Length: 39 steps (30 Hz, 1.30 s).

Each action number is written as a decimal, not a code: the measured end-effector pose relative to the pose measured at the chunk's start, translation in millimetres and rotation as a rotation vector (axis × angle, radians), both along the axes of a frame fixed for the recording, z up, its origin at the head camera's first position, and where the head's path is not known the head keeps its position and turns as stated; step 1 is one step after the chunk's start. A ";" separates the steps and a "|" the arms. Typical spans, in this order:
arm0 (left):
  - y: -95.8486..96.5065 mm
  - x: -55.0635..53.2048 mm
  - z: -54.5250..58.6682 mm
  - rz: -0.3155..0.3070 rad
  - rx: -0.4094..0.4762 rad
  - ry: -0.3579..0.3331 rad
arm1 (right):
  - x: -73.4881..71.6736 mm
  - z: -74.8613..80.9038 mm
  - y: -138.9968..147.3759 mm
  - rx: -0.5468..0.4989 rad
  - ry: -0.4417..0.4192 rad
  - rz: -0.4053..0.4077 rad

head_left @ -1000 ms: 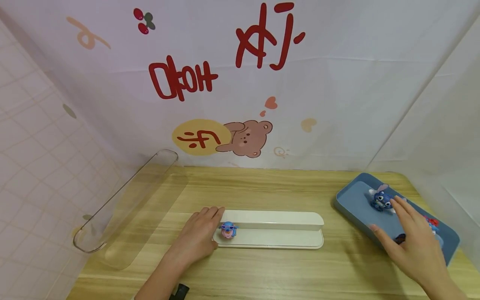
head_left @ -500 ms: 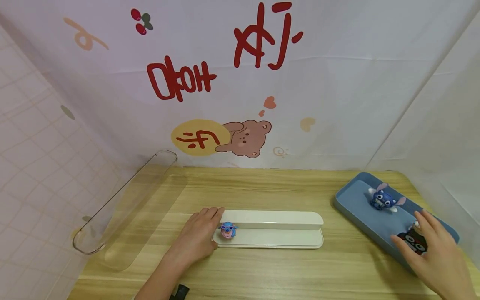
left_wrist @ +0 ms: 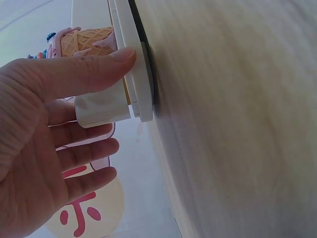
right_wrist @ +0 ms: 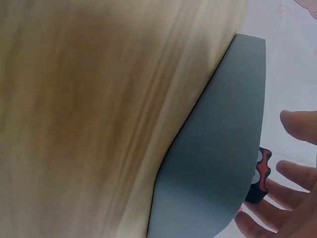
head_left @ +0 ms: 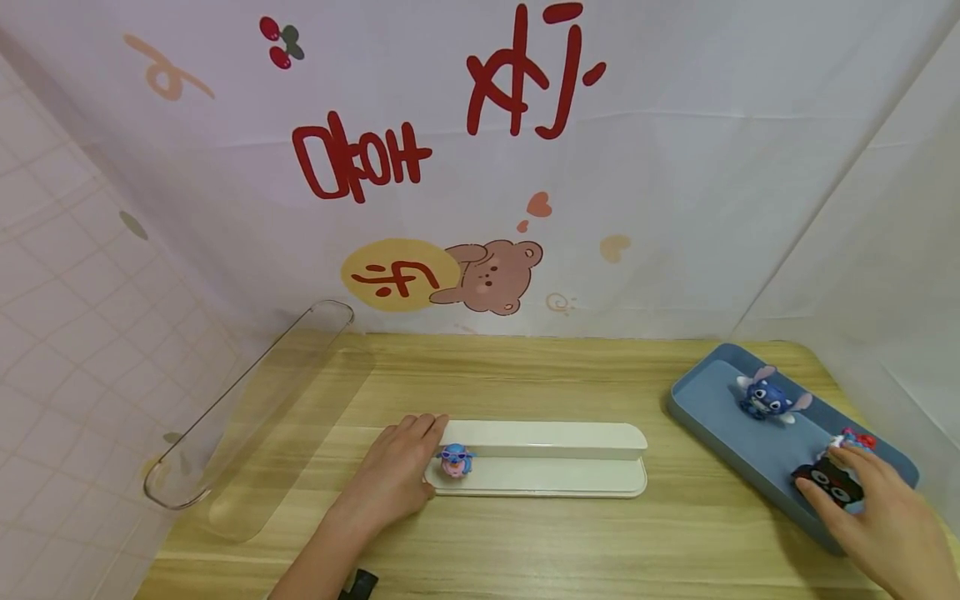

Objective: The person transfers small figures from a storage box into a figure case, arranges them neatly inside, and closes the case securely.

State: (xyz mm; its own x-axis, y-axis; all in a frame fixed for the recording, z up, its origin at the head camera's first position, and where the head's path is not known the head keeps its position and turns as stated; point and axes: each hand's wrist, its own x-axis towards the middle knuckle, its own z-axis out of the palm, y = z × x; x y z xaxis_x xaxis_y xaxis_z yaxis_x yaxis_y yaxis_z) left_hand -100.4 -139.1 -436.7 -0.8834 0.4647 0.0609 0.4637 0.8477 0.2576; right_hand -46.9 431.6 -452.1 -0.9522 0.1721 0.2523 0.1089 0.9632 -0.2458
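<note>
My left hand [head_left: 401, 467] holds the left end of a white two-step display stand [head_left: 547, 475], its thumb on the base's edge in the left wrist view. Beside that hand, on the lower step, stands a small blue-and-pink figurine [head_left: 455, 461] with sunglasses; the left wrist view shows its waffle-cone body [left_wrist: 86, 42]. Over the near end of a blue tray [head_left: 738, 442], my right hand [head_left: 885, 517] is spread around a black figurine [head_left: 828, 483] with big round eyes. In the right wrist view, thumb and index finger stand apart from this black figurine [right_wrist: 260, 173].
In the tray lie a dark blue big-eared figurine [head_left: 767, 398] and, partly behind my right hand, a red-and-blue figurine [head_left: 855, 439]. A clear plastic cover [head_left: 277, 417] stands at the left on the wooden table [head_left: 555, 550]. White printed cloth [head_left: 675, 208] hangs behind.
My right hand has moved right and nearer me, from beside the dark blue figurine to the black one, then lower over it. My left hand stays on the stand.
</note>
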 end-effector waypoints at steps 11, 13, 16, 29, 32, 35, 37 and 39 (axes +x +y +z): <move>0.3 0.9 -0.1 -0.002 0.004 -0.004 | -1.7 -1.1 7.9 0.009 -0.033 0.034; 0.4 1.0 0.0 0.000 0.003 -0.004 | -3.6 0.1 8.9 0.012 -0.026 0.057; 0.4 1.0 -0.2 0.003 0.002 -0.005 | -6.3 1.5 10.0 0.013 -0.040 0.069; 0.1 1.7 0.4 0.007 0.001 -0.011 | -11.2 3.6 4.5 0.031 -0.030 0.091; -0.2 1.7 0.1 0.008 -0.005 -0.008 | -12.1 2.9 4.8 0.038 0.030 0.125; -0.6 1.7 0.2 0.007 -0.010 -0.004 | -12.6 2.3 5.1 0.039 0.083 0.160; -0.9 1.7 0.6 0.006 -0.009 -0.005 | -12.5 1.9 5.4 0.037 0.128 0.184; -1.2 1.6 0.9 0.005 -0.008 -0.008 | -12.6 2.5 5.4 0.032 0.164 0.201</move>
State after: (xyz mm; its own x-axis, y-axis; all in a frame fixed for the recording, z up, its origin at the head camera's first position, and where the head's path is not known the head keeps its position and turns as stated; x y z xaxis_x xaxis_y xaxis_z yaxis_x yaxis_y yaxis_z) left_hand -98.7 -140.3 -435.8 -0.8859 0.4611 0.0504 0.4579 0.8519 0.2542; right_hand -59.5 437.0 -449.6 -0.9122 -0.0273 0.4088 -0.1248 0.9689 -0.2138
